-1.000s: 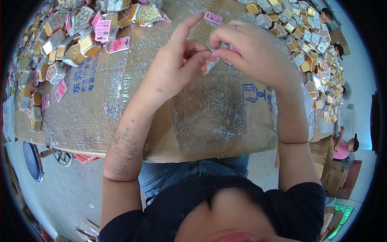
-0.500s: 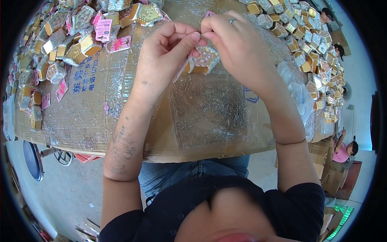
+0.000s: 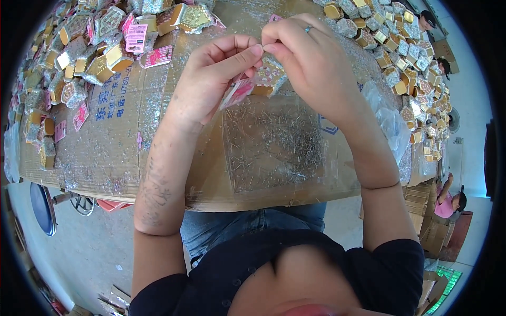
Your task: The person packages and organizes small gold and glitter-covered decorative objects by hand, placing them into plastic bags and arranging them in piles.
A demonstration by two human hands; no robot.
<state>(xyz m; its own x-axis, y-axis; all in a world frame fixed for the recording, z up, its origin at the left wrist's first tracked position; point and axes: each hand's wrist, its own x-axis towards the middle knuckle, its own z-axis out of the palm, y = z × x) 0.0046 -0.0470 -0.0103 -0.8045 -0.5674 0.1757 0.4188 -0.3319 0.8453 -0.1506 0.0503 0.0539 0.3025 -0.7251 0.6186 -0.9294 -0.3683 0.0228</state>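
Above the table my two hands meet at the fingertips. My left hand (image 3: 221, 68) is closed, thumb against the curled fingers, with a pink and white card tag (image 3: 239, 93) hanging beneath them. Thumb and forefinger of my right hand (image 3: 308, 60) are pinched together at the left thumb tip; whatever lies between them is too small to make out. Partly hidden behind the hands is a glittery gold-sided ornament (image 3: 271, 79) with a pink and white pattern. Nearer to me, many thin metal pins (image 3: 290, 139) lie scattered on a clear plastic sheet (image 3: 234, 181).
Glittery gold-sided ornaments (image 3: 105, 66), some with pink tags, are heaped at the left. Another heap of ornaments (image 3: 403, 52) covers the right side. A crumpled clear plastic bag (image 3: 389, 124) lies by my right forearm. Glitter dusts the cardboard-covered table (image 3: 110, 142). A blue stool (image 3: 43, 209) stands at left.
My left hand has turned slightly, and the tag beneath it now shows its pink face instead of its edge. Both hands stay together at the fingertips.
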